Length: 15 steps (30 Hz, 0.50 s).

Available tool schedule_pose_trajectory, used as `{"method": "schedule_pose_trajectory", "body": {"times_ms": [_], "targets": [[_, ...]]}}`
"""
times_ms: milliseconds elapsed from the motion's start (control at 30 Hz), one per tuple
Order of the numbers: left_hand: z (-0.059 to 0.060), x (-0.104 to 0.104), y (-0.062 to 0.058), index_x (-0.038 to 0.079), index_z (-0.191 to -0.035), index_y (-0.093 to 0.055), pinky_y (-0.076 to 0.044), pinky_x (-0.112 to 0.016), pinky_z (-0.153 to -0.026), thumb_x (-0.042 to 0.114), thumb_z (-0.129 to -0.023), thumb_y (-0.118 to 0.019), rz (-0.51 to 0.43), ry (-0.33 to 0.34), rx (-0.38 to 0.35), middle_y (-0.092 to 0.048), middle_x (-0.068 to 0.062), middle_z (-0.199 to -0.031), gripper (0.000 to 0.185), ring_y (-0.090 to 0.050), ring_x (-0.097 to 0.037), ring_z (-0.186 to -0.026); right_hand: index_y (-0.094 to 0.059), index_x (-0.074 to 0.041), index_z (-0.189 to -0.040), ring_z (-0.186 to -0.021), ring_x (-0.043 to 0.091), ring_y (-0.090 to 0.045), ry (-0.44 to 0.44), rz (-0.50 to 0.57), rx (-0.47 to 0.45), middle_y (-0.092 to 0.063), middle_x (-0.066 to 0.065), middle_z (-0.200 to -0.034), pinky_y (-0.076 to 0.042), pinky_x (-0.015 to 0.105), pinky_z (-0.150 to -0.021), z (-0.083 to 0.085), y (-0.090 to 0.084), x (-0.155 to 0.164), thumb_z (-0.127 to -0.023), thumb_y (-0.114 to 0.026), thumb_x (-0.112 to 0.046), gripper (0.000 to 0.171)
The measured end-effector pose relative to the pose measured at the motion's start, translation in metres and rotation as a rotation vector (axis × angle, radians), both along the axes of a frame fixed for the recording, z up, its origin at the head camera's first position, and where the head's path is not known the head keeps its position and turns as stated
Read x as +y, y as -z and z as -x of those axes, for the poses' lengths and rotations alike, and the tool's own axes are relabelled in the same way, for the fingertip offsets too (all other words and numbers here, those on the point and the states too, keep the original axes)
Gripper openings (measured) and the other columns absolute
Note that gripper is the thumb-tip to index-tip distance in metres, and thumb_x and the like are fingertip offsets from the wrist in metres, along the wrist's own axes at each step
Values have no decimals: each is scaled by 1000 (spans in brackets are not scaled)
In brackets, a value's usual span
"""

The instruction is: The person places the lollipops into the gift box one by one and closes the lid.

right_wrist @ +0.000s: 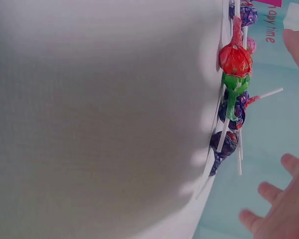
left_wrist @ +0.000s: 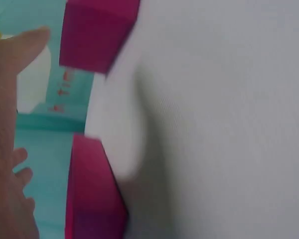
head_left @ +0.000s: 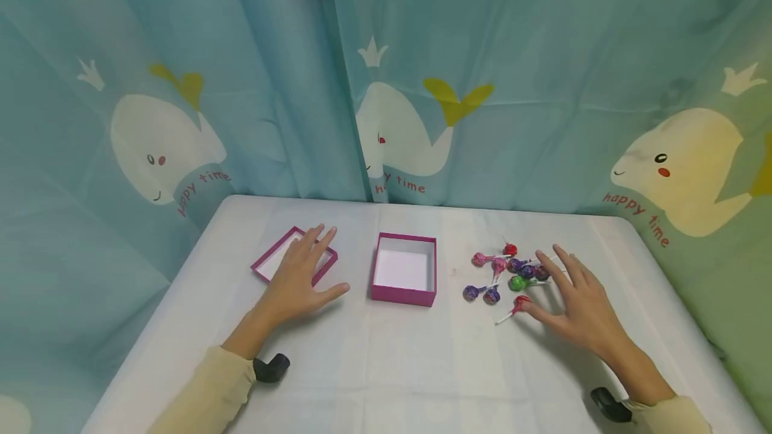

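Observation:
In the head view my left hand hovers, fingers spread, above the near side of a magenta-rimmed box lid, covering part of it. To its right an open magenta box with a white inside stands upright. My right hand is held with spread fingers beside a loose cluster of wrapped lollipops, its thumb close to a red lollipop. A green lollipop, purple ones and pink ones lie around it. In the right wrist view the lollipops appear apart from the fingers.
A white cloth covers the table. Behind it hangs a teal curtain printed with white whales. Each wrist carries a black camera mount, at the left wrist and at the right wrist.

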<state>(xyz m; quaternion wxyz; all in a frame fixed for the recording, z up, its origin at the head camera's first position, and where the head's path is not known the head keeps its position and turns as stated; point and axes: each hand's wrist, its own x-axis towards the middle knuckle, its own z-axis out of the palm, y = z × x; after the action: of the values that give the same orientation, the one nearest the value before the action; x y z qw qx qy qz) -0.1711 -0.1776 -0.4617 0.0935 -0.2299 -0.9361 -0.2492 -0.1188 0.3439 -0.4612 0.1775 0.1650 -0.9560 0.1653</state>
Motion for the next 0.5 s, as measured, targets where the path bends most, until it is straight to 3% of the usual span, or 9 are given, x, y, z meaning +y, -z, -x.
{"method": "schedule_pose_trajectory", "body": {"times_ms": [100,200,367,500], "targets": [[3,15,-3,27,-166,-15,-25,-63,-121,53,-79,-85,-114,62,-67,-23,-7,-169,114,-24,-30,-154,-43,-22,-157,-124,57,-44,-23,65,-6,-37,22,-158,-39,75,-87,-1,0,-3,-71,-92,-36,100],[7,31,-7,31,-166,-12,-31,-60,-119,50,-74,-90,-203,97,-154,-22,-2,-170,123,-24,-26,-155,-48,-19,-154,-115,46,-49,-47,147,-19,-45,20,-148,-44,63,-82,-2,1,-7,-72,-93,-26,94],[17,50,-9,36,-165,-4,-29,-58,-120,52,-69,-93,-245,129,-288,-15,5,-171,132,-27,-24,-154,-51,-14,-150,-92,21,-56,-36,271,-124,-59,11,-119,-47,31,-68,-8,4,-11,-79,-90,-19,81],[26,59,-4,32,-166,-2,-27,-56,-121,51,-67,-95,-261,163,-355,-11,4,-172,136,-30,-27,-153,-53,-12,-145,-78,11,-59,58,341,-258,-67,7,-100,-45,24,-59,-12,7,-16,-88,-84,-25,65]]}}
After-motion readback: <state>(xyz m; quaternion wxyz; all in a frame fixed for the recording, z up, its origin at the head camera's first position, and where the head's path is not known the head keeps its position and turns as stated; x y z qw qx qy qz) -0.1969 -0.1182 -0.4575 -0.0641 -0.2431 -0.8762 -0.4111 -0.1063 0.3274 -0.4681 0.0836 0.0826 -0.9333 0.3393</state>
